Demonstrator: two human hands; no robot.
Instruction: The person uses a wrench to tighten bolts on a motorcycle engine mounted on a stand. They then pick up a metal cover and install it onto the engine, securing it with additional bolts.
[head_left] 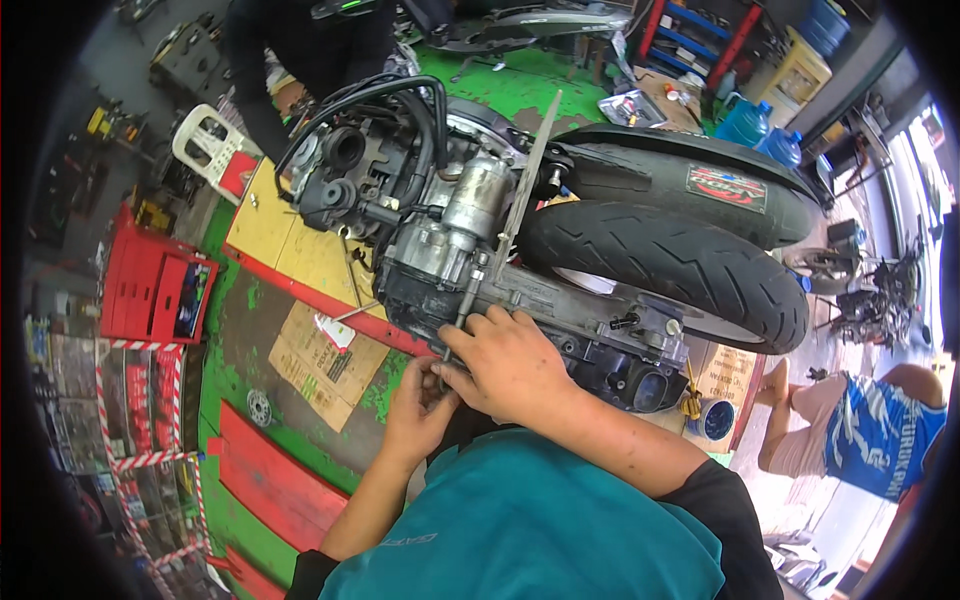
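Observation:
A scooter engine (425, 235) with its rear wheel (680, 265) rests on its side in front of me. My right hand (510, 365) lies against the near edge of the engine casing, its fingers curled around a thin metal rod (466, 300). Just below and to the left, my left hand (418, 408) is closed with thumb and fingers pinched near the rod's lower end. What those left fingers grip is too small to tell. A long flat metal strip (530, 185) slants up beside the silver cylindrical starter motor (475, 198).
Under the engine is a yellow-topped bench (310, 255) with a red edge. Flattened cardboard (325, 365) lies on the green floor, near a red tool cabinet (155, 280). A blue cup (712, 418) stands at right. A person in black (320, 50) is opposite; another in blue (875, 435) sits right.

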